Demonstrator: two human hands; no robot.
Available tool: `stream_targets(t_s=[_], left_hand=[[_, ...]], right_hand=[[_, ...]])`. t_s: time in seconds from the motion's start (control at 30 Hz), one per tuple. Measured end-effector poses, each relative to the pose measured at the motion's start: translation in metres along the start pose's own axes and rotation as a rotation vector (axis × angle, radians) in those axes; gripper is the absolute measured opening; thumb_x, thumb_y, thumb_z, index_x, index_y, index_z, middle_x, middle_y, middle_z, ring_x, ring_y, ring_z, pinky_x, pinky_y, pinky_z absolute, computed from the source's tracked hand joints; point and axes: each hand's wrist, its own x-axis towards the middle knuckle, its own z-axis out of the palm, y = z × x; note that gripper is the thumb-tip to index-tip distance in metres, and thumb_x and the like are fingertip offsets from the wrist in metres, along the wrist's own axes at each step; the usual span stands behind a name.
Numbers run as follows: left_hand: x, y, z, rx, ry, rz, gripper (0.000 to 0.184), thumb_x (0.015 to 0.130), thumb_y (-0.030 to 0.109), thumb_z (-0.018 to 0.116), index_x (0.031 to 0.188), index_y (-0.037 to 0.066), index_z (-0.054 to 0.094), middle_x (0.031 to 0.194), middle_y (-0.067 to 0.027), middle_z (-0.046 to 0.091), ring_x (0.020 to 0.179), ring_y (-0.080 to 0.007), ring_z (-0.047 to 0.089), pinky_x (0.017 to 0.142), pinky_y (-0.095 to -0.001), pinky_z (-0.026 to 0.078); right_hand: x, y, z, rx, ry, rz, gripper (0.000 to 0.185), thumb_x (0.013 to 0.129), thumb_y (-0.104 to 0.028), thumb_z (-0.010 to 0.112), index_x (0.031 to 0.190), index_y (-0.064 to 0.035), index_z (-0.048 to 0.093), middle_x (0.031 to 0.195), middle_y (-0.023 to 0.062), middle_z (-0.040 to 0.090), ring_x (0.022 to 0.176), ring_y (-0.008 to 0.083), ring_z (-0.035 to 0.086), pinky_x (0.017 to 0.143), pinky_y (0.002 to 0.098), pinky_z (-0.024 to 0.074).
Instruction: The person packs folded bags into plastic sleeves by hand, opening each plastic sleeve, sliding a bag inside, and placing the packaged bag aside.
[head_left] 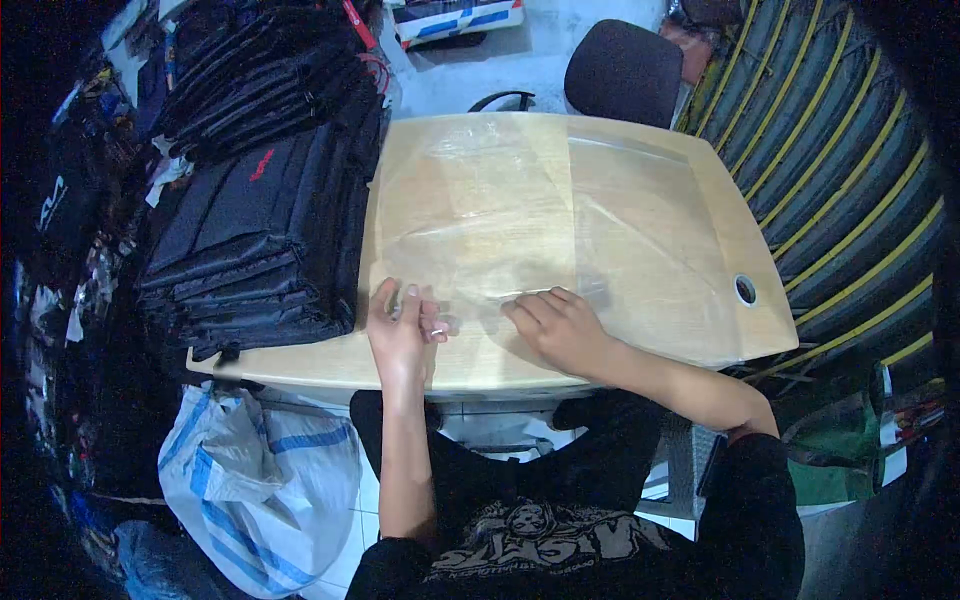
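A large clear plastic bag (pixel 650 240) lies spread over the pale wooden table (pixel 480 365). My right hand (pixel 555 325) rests at its near edge, fingers curled and pinched on the thin film. To the left, my left hand (pixel 405 318) is turned partly palm up over the table, with its fingers bent but apart. Nothing plain to see lies in it, though the fingertips are slightly blurred and film may touch them. Beside the left hand stands a stack of folded black fabric bags (pixel 250 240) with a small red logo.
More black bags (pixel 270 80) are piled behind the stack. A white woven sack with blue stripes (pixel 260 490) sits below the table's left side. A dark chair (pixel 625 70) is beyond the table; dark rolls with yellow bands (pixel 830 150) line the right. The tabletop has a round hole (pixel 745 289).
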Motion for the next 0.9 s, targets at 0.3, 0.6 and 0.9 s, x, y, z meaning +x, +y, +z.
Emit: stream_targets(t_s=[0.3, 0.6, 0.9], left_hand=[[-0.046, -0.017, 0.041, -0.266, -0.159, -0.026, 0.035, 0.092, 0.019, 0.058, 0.118, 0.002, 0.044, 0.102, -0.0152, 0.058, 0.088, -0.0215, 0.061, 0.077, -0.0355, 0.053], [-0.033, -0.033, 0.009, -0.099, -0.072, -0.043, 0.016, 0.093, 0.005, 0.05, 0.098, -0.009, 0.056, 0.089, -0.015, 0.06, 0.077, -0.0203, 0.063, 0.074, -0.0344, 0.058], [-0.091, 0.05, 0.033, 0.935, -0.005, 1.246, 0.008, 0.079, 0.001, 0.06, 0.086, -0.002, 0.057, 0.082, -0.0122, 0.057, 0.076, -0.0355, 0.056, 0.067, -0.0412, 0.047]], right_hand=[[0.041, 0.007, -0.006, 0.718, -0.048, 0.527, 0.019, 0.075, -0.016, 0.074, 0.078, -0.0004, 0.063, 0.068, 0.0112, 0.065, 0.064, 0.0188, 0.065, 0.057, 0.0306, 0.0502], [0.052, 0.047, -0.04, 0.968, 0.308, 0.795, 0.01, 0.088, -0.01, 0.06, 0.085, -0.0002, 0.061, 0.075, 0.0058, 0.064, 0.064, 0.0108, 0.06, 0.059, 0.0241, 0.0485], [0.055, 0.01, -0.076, 0.386, 0.374, 0.176, 0.01, 0.084, -0.01, 0.064, 0.086, -0.0005, 0.061, 0.078, 0.0117, 0.063, 0.065, 0.0214, 0.063, 0.06, 0.0309, 0.0493]])
